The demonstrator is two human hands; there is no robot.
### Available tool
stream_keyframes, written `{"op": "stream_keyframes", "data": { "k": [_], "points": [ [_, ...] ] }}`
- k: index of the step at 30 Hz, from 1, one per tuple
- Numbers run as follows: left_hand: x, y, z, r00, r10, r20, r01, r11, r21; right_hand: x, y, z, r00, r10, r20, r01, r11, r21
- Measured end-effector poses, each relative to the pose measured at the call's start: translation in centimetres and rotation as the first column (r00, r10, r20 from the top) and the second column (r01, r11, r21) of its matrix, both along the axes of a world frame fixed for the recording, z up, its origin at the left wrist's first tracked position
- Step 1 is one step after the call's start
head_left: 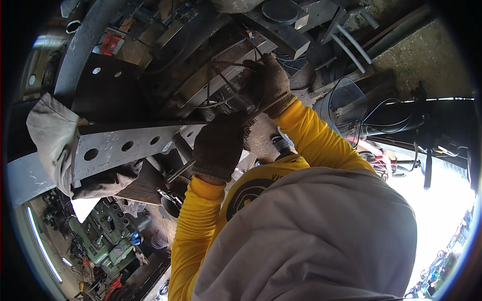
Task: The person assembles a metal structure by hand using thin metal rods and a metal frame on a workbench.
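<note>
Gloves cover both my hands, dark and worn, with yellow sleeves [301, 133] running back to a grey garment [321, 236] that fills the near right of the view. My left hand [219, 145] is closed around a thin metal rod [201, 161], which slants from near left up toward the far right. My right hand [268, 83] sits farther off and a little to the right, fingers curled shut on a tangle of thin wires [226, 98] at the edge of a curved dark metal frame [201, 75]; the rod's far end seems to reach just under that hand, though I cannot tell whether the two touch. The wires loop down from the frame between my two hands.

To the left, a grey steel bar with round holes [125, 146] runs across, its left end wrapped in pale cloth [50, 133]. A black plate [108, 85] with small holes lies just beyond it. Far right stands a wire mesh fan guard [346, 108], with black cables [396, 108] beside it. Down at the near left, well apart from my hands, is a green machine [108, 233] on the workshop floor
</note>
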State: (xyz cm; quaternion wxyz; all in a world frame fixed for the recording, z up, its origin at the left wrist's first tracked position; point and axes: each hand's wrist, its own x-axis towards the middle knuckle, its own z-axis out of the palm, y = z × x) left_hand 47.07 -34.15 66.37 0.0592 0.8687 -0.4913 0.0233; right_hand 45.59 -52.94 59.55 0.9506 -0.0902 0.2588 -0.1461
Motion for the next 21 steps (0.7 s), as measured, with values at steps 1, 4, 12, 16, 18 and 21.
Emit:
{"op": "stream_keyframes", "data": {
  "k": [1,4,12,16,18,21],
  "points": [
    [0.1,0.2,-0.3,1.0,-0.012,0.019,0.012,1.0,-0.018,-0.1,0.0,0.1,1.0,0.027,0.011,-0.027,1.0,0.01],
    [0.8,0.0,0.3,0.999,-0.033,0.04,0.036,0.998,-0.057,1.1,0.5,-1.0,0.989,-0.105,0.103,0.101,0.994,0.036],
    [2.3,-0.4,-1.4,0.994,-0.085,0.07,0.098,0.973,-0.211,2.5,3.1,0.6,0.93,-0.269,-0.252,0.22,0.954,-0.204],
    [1.6,-1.7,-1.9,0.992,-0.109,0.072,0.119,0.98,-0.159,1.1,1.0,0.2,0.98,-0.096,-0.176,0.037,0.949,-0.314],
    [1.4,-2.5,-2.0,0.995,-0.091,0.039,0.096,0.981,-0.17,2.4,-0.4,-0.6,0.98,-0.162,-0.118,0.112,0.931,-0.348],
    [1.3,-2.8,-2.2,0.997,-0.081,0.015,0.083,0.97,-0.227,2.9,-1.4,-1.4,0.989,-0.1,-0.111,0.064,0.955,-0.291]
  ]
}}
